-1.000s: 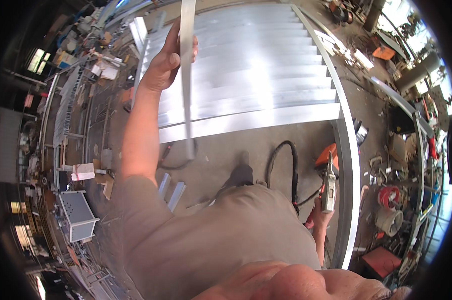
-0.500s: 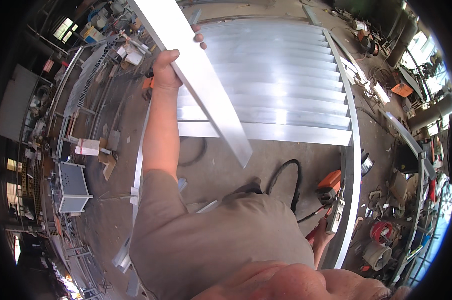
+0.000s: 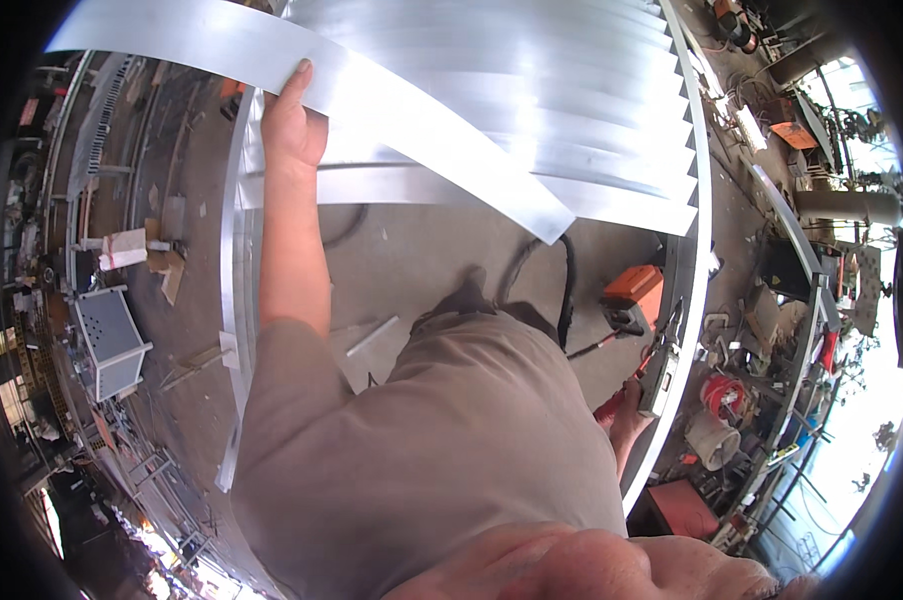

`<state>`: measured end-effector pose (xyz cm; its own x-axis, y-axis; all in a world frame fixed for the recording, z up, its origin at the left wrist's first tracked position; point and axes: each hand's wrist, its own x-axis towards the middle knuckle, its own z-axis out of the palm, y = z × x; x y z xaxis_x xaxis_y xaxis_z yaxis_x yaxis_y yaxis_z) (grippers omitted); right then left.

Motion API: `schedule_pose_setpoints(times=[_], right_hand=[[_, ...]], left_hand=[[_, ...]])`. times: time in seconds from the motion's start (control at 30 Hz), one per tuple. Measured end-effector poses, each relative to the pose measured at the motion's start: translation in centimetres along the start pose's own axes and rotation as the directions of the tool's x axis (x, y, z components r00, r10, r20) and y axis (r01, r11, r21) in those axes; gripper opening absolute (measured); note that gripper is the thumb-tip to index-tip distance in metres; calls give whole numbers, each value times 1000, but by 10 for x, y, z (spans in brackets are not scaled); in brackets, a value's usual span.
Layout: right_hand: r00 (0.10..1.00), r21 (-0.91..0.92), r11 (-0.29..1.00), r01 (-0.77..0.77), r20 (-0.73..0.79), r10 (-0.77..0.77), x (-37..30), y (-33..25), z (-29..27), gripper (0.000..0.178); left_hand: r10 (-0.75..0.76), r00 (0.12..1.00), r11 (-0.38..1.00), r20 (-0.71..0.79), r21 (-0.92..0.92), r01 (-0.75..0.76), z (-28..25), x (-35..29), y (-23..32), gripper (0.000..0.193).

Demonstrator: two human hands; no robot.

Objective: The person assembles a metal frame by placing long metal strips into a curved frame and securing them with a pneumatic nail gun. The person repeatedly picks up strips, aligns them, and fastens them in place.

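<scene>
A long flat silvery metal slat (image 3: 412, 115) slants across the far part of the head view. My left hand (image 3: 297, 125) is closed on its near edge, with the thumb on top and the other fingers hidden beneath it. Under the slat lies a metal frame whose crossbar (image 3: 402, 187) and overlapping louvre slats (image 3: 592, 100) reflect bright light. My right hand (image 3: 629, 412) is low at the right, next to the frame's right rail (image 3: 700, 260), closed around a red-handled tool (image 3: 610, 405). A small silver piece (image 3: 662, 380) sits just beyond that hand; whether it belongs to the tool I cannot tell.
An orange and black case-like object (image 3: 634, 298) stands on the floor inside the frame, near a black hose (image 3: 569, 290). The frame's left rail (image 3: 234, 250) runs beside my left arm. A perforated grey box (image 3: 112, 340) and clutter line the left; a red reel (image 3: 722, 395) lies right.
The slat has swung flatter, its far end going left and its near end going right. My left hand has moved slightly left with it. The right hand stays by the right rail.
</scene>
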<state>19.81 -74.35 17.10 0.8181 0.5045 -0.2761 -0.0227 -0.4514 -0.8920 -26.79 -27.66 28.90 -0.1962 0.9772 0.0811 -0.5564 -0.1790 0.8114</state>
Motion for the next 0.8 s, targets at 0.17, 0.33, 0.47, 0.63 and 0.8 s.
schedule_pose_setpoints(times=[0.17, 0.33, 0.47, 0.63, 0.8], right_hand=[[997, -27, 998, 51, 54, -49, 0, -16, -7, 34], [991, -41, 999, 33, 131, -27, 17, -13, -15, 33], [975, -55, 997, 62, 217, -49, 43, -8, -20, 33], [955, -53, 995, 83, 288, -64, 65, 0, -26, 33], [948, -58, 995, 85, 313, -62, 75, 1, -31, 33]], left_hand=[[-87, 994, 996, -72, -36, 85, -46, -46, -55, 52], [-311, 893, 940, -324, -242, 240, -48, -106, -113, 39], [-326, 909, 892, -258, -401, 207, -31, -163, -162, 31], [-482, 810, 808, -334, -527, 263, -13, -221, -231, 32], [-492, 831, 757, -261, -599, 260, 3, -275, -287, 36]])
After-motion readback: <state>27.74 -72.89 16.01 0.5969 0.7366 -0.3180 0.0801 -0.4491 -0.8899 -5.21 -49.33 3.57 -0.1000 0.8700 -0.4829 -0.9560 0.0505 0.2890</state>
